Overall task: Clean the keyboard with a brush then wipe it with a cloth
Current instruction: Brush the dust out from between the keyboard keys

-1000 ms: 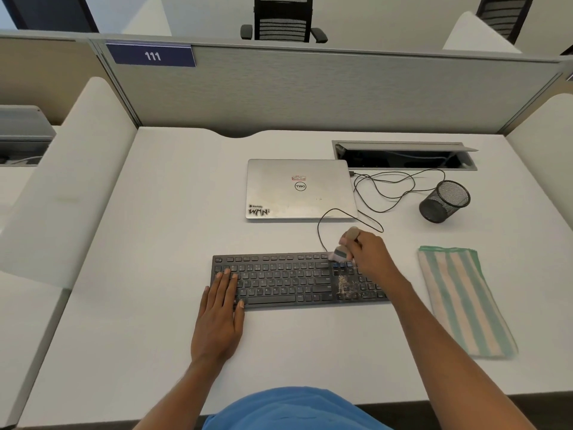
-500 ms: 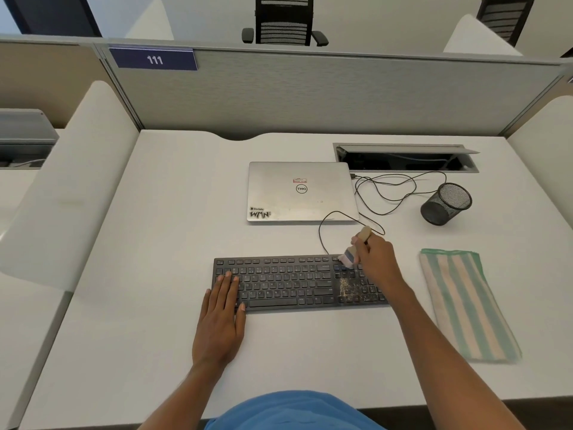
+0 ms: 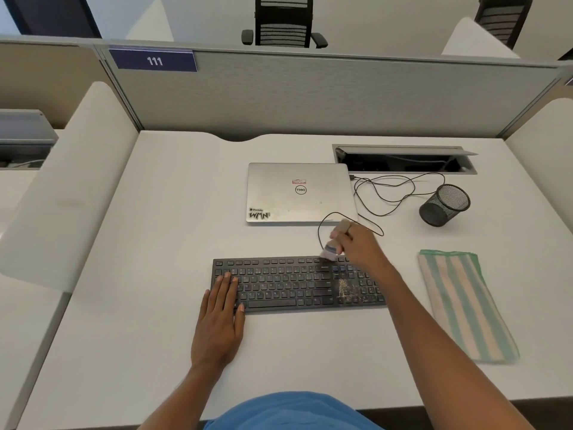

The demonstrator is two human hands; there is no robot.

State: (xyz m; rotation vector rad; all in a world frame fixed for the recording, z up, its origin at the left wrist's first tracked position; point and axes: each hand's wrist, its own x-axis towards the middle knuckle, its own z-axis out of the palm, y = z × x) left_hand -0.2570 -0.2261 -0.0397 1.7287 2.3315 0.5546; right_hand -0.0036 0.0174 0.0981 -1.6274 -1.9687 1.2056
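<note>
The keyboard lies flat on the white surface, long side toward the person, roughly in the middle. The left hand rests on its left end: fingers straight and together on the keys, heel of the palm on the surface, holding nothing. The right hand is curled round the handle of a small brush, which points bristles-down at the far row of keys, right of centre; the pale bristles seem to touch that row, though the blur makes this hard to tell. The right forearm crosses above the keyboard's right end.

A patch of pale crumbs sits on the keys just left of the number pad, on the near side of the brush.

The cloth – striped green and cream, folded into a long strip – lies flat to the right of the keyboard, apart from it, with neither hand on it.

Beyond the keyboard is a closed silver laptop with stickers on its lid. A thin black cable loops across the surface from its right side, and 1 loop runs down to the keyboard's far edge by the brush. Right of the laptop a black mesh cup lies tipped over. An open hatch is set into the far right of the surface – behind it a grey partition carries a blue plate reading 111.
</note>
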